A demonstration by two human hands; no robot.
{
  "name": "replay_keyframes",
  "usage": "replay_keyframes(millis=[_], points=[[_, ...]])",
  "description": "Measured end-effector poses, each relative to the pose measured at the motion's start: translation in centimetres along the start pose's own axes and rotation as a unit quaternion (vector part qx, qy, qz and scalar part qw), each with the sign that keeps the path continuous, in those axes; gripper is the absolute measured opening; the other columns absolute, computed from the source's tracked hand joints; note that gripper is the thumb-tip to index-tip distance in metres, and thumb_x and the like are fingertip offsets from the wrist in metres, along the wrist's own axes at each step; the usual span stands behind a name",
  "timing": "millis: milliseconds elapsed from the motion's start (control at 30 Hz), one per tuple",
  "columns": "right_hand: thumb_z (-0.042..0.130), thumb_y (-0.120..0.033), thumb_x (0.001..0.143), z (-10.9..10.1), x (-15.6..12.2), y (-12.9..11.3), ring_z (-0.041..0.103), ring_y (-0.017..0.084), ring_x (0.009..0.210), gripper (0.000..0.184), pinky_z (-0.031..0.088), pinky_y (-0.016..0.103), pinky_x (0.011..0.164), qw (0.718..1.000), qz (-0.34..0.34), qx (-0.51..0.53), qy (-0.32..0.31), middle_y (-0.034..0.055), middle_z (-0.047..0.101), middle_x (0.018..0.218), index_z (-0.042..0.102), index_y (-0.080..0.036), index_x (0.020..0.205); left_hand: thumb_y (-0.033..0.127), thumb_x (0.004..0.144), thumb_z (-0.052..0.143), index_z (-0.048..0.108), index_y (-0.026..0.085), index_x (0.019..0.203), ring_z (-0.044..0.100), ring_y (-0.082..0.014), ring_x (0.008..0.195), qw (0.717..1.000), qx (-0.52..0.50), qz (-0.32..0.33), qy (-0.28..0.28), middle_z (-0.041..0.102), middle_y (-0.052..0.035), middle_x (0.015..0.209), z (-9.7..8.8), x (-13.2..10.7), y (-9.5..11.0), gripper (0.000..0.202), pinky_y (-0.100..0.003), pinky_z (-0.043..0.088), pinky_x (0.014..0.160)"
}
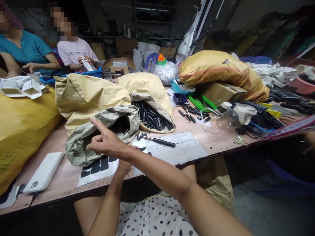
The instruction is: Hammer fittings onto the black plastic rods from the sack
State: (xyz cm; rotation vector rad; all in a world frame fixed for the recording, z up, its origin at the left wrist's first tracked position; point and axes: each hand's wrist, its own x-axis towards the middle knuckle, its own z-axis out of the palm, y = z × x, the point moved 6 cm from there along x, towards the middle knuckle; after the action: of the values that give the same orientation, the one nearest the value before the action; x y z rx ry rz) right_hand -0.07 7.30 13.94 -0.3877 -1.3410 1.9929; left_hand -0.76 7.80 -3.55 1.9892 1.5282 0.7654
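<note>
My right hand (105, 139) reaches across to the left, in front of an open grey-lined paper sack (77, 147) with dark pieces inside. Its index finger is stretched out, the other fingers are partly curled, and nothing shows in it. My left hand (125, 164) is low at the table edge, partly hidden behind my right forearm. A small black cylindrical part (142, 148) sticks out at its fingertips. A hammer (157, 140) with a black handle lies on a grey board (189, 147) to the right. Under my hands is a sheet of black stickers (100, 165).
A second paper sack (152, 82) spills black parts (152, 116). A white power bank (44, 172) and a yellow sack (22, 131) lie left. Rightward are a green tray (197, 104), a clear jug (226, 118) and scissors (240, 141). Two people sit across the table.
</note>
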Motion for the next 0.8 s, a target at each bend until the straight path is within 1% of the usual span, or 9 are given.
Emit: replay_keyframes(millis=[100, 200, 267, 367, 500, 633, 667, 733, 800], points=[[0.092, -0.037, 0.061, 0.6, 0.1, 0.2, 0.039, 0.009, 0.05, 0.139, 0.035, 0.023, 0.053, 0.999, 0.018, 0.037, -0.001, -0.018, 0.049, 0.049, 0.006, -0.017, 0.169, 0.02, 0.081, 0.069, 0.075, 0.026, 0.096, 0.067, -0.0294, 0.103, 1.0, 0.022, -0.009, 0.002, 0.074, -0.0062, 0.102, 0.0, 0.2, 0.2, 0.016, -0.046, 0.053, 0.102], [0.094, -0.037, 0.061, 2.2, 1.0, -0.6, 0.042, 0.01, 0.051, 0.14, 0.038, 0.023, 0.053, 0.998, 0.025, 0.052, -0.013, -0.017, 0.05, 0.052, 0.007, -0.024, 0.169, 0.031, 0.083, 0.071, 0.076, 0.028, 0.099, 0.065, -0.0298, 0.107, 0.999, 0.04, -0.027, -0.016, 0.073, -0.0044, 0.106, -0.2, 0.0, 0.4, 0.017, -0.044, 0.053, 0.1], [0.092, -0.038, 0.067, 3.4, 1.8, -1.5, 0.044, 0.011, 0.053, 0.133, 0.042, 0.023, 0.055, 0.998, 0.008, 0.049, -0.035, -0.0168, 0.05, 0.054, 0.006, -0.032, 0.169, 0.037, 0.084, 0.071, 0.077, 0.029, 0.102, 0.064, -0.0296, 0.109, 0.998, 0.047, -0.037, -0.028, 0.072, -0.0034, 0.108, -0.4, -0.1, 0.4, 0.02, -0.043, 0.053, 0.1], [0.087, -0.039, 0.075, 4.0, 2.7, -1.5, 0.043, 0.01, 0.051, 0.126, 0.04, 0.021, 0.053, 0.998, 0.015, 0.034, -0.044, -0.0174, 0.047, 0.052, 0.004, -0.032, 0.169, 0.037, 0.084, 0.073, 0.078, 0.028, 0.102, 0.063, -0.0292, 0.108, 0.998, 0.047, -0.039, -0.021, 0.071, -0.0035, 0.108, -0.6, -0.2, 0.5, 0.021, -0.043, 0.053, 0.098], [0.09, -0.034, 0.072, 3.0, 2.0, 0.6, 0.041, 0.01, 0.051, 0.12, 0.037, 0.021, 0.052, 0.998, 0.054, 0.036, -0.011, -0.0169, 0.048, 0.051, 0.018, -0.03, 0.168, 0.033, 0.083, 0.074, 0.079, 0.027, 0.099, 0.063, -0.0282, 0.104, 0.999, 0.034, -0.021, -0.009, 0.071, -0.0032, 0.102, -0.3, -0.1, 0.4, 0.017, -0.042, 0.053, 0.094], [0.093, -0.034, 0.067, 2.4, 0.1, 1.7, 0.046, 0.011, 0.054, 0.109, 0.039, 0.022, 0.053, 0.995, 0.075, 0.058, -0.017, -0.0148, 0.05, 0.055, 0.036, -0.031, 0.16, 0.032, 0.082, 0.076, 0.078, 0.027, 0.099, 0.062, -0.0264, 0.099, 0.999, 0.034, -0.013, 0.001, 0.07, -0.0024, 0.098, 0.0, -0.1, 0.1, 0.017, -0.041, 0.054, 0.09], [0.093, -0.036, 0.068, 2.1, -0.1, 1.7, 0.046, 0.01, 0.054, 0.103, 0.039, 0.021, 0.054, 0.995, 0.071, 0.072, -0.013, -0.0143, 0.05, 0.056, 0.041, -0.031, 0.156, 0.032, 0.083, 0.075, 0.077, 0.027, 0.099, 0.062, -0.0262, 0.1, 1.0, 0.029, -0.007, 0.004, 0.07, -0.0024, 0.099, 0.0, -0.2, 0.1, 0.018, -0.041, 0.054, 0.091], [0.09, -0.043, 0.072, 0.9, -0.2, 2.2, 0.042, 0.009, 0.05, 0.085, 0.034, 0.019, 0.05, 0.992, 0.069, 0.098, 0.024, -0.0146, 0.047, 0.057, 0.05, -0.03, 0.146, 0.031, 0.085, 0.073, 0.076, 0.026, 0.102, 0.062, -0.0269, 0.102, 1.0, 0.014, 0.012, 0.008, 0.071, -0.0033, 0.102, -0.1, -0.4, 0.3, 0.018, -0.043, 0.053, 0.096], [0.084, -0.049, 0.079, -0.8, -0.1, 3.1, 0.03, 0.006, 0.044, 0.062, 0.023, 0.018, 0.045, 0.985, 0.071, 0.12, 0.097, -0.0167, 0.033, 0.052, 0.059, -0.024, 0.131, 0.028, 0.088, 0.071, 0.075, 0.025, 0.101, 0.062, -0.0289, 0.104, 1.0, -0.003, 0.025, 0.014, 0.071, -0.0061, 0.104, -0.2, -0.6, 0.3, 0.014, -0.048, 0.052, 0.099]])
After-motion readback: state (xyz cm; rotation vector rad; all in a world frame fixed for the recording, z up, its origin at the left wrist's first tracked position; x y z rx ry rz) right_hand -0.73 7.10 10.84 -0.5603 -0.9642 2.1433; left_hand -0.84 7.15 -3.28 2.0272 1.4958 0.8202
